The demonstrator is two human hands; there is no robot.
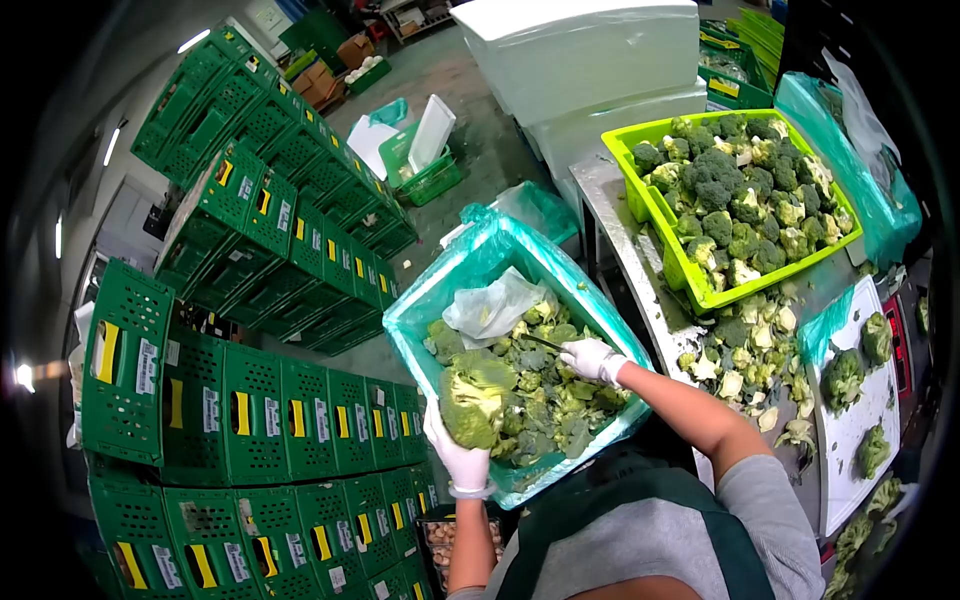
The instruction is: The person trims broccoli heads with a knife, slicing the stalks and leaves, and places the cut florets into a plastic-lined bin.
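My left hand point(460, 450), in a white glove, is closed around a large broccoli head point(477, 395) whose pale cut stem faces up. My right hand point(592, 360), also gloved, grips a knife point(541, 343); its thin dark blade points left toward the broccoli, apart from it. Both hands are over a box point(400, 325) lined with green plastic film. Inside lie many broccoli pieces and leafy trimmings point(545, 415). A crumpled sheet of clear plastic point(495, 305) rests on them at the far side.
A bright green crate point(690, 285) heaped with broccoli florets stands on a metal table point(640, 240) at right. Stem offcuts point(750, 350) lie before it, and a white board point(835, 470) holds broccoli heads. Green crates point(250, 400) are stacked at left; white foam boxes point(590, 60) stand behind.
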